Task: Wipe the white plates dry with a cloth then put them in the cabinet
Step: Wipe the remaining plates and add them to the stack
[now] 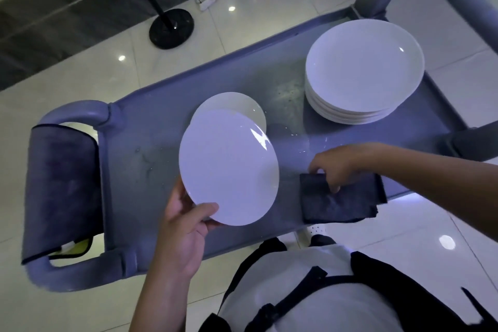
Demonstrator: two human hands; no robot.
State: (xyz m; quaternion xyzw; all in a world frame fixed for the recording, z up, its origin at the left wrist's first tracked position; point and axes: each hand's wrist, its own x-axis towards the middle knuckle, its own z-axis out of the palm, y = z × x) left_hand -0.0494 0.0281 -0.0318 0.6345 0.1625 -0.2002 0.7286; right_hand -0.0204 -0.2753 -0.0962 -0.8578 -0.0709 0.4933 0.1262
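On my feed the left hand (186,226) has a white plate (229,167) by its near rim, thumb curled over the top edge and fingers tucked underneath, the plate tilted and lifted above the grey cart top (151,159). Right behind it a second small plate (237,105) lies on the cart, partly hidden by the one in hand. Over on the right, the right hand (339,167) is down on a dark folded cloth (339,202), fingers curled at its top edge and fingertips pressing into the fabric (I can't tell from here whether it has truly pinched the cloth or is only touching it). The cloth sits at the near edge of the cart, just beside the held plate but apart from it. At the far right end of the cart stands a stack of larger white plates (363,70), well apart from both hands. Small water drops glint on the cart surface between the cloth and the stack. A second dark cloth (62,188) hangs draped over the cart's left handle (78,113). Beyond the cart, on the glossy tiled floor (80,75), I see a black round stand base (172,28) and a white power strip (206,4) with its cable.
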